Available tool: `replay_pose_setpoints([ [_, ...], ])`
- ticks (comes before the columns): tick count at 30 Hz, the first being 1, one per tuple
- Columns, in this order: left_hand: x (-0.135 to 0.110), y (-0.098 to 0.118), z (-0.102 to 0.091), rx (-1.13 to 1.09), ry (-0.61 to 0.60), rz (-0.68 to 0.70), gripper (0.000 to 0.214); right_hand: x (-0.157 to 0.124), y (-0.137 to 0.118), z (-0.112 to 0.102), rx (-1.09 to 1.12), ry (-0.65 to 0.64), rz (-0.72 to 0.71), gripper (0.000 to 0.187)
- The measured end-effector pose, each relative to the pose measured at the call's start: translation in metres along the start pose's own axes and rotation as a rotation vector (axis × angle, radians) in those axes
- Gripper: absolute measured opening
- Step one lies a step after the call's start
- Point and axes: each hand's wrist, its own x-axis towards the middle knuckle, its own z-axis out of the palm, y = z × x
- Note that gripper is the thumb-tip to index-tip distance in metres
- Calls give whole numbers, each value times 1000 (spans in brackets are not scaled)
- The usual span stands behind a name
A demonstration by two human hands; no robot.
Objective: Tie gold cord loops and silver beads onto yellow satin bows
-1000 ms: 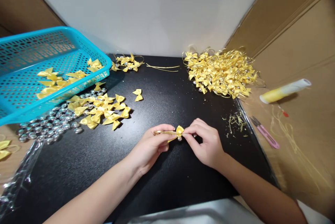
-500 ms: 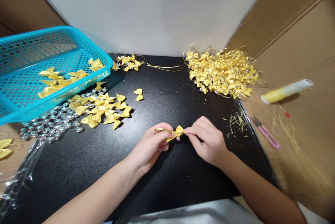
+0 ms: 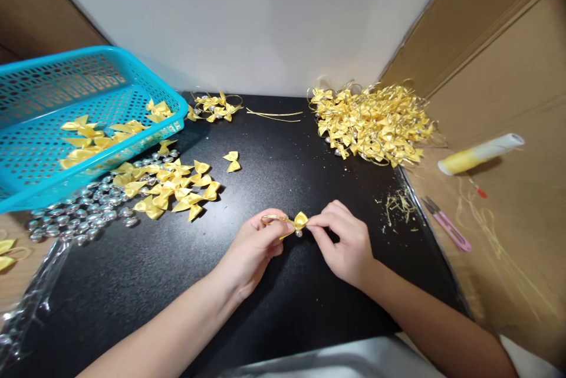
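Note:
Between my hands is a small yellow ribbon bow (image 3: pixel 301 220), with a silver bell or bead (image 3: pixel 299 233) hanging under it. My left hand (image 3: pixel 259 242) is closed, pinching the bow's left side between thumb and fingers. A loop of gold cord (image 3: pixel 270 218) stands out over those fingers. My right hand (image 3: pixel 345 239) is closed too, its thumb and forefinger pinched together at the bow's right edge. Whether they grip the ribbon or a cord end is too small to tell.
Yellow bows (image 3: pixel 177 186) and silver beads (image 3: pixel 84 213) lie left, by a turquoise basket (image 3: pixel 177 108). A heap of corded bows (image 3: pixel 371 124) sits back right. Thread snips (image 3: pixel 448 226), cord clippings (image 3: pixel 400 206) and a yellow-white roll (image 3: pixel 480 154) lie at the right. Two cords (image 3: pixel 274 114) lie at the back.
The whole view has shifted slightly. Both hands keep nearly the same pinch around the bow, and my right fingers remain at its right edge.

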Motion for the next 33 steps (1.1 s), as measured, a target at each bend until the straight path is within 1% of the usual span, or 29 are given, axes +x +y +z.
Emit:
replay_pose_setpoints([
  [8,-1,-1,2,-15,40,20,32,-6,-2,10,51,58,139,17],
  [17,2,-4,-2,-27,47,20,32,-10,-2,16,121,78,234,17],
  [24,2,-4,0,-26,47,22,31,-8,-4,17,148,92,276,18],
  [29,1,-2,0,-37,41,45,30,-9,-4,18,184,74,354,16],
  [33,2,-3,-1,-51,45,89,27,-12,-3,20,275,45,451,11],
])
